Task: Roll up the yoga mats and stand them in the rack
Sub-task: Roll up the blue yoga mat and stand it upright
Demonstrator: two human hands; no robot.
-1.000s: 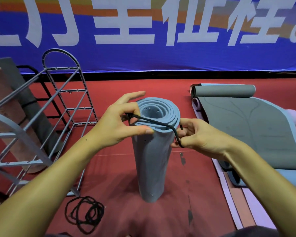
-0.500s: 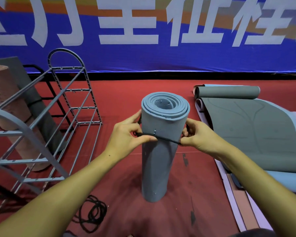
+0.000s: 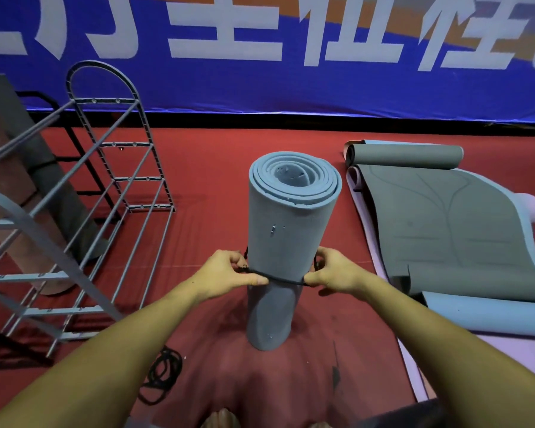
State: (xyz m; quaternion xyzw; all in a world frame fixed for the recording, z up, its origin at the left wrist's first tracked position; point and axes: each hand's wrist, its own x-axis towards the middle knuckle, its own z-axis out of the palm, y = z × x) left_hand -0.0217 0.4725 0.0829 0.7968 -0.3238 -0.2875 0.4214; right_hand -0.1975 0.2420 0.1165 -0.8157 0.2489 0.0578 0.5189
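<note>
At centre, your left hand (image 3: 226,270) and right hand (image 3: 334,271) pinch a black cord (image 3: 286,281) around the upright blue mat (image 3: 288,236). Your rack (image 3: 105,193) stands at nine o'clock.

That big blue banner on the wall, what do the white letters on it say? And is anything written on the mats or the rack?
Blue banner: "全征程" can be read, though cut off along the top; the characters at both ends are cropped too much to read.
Rolled blue mat: no words.
Grey mat: only line patterns, no words.
Rack: no words.
</note>
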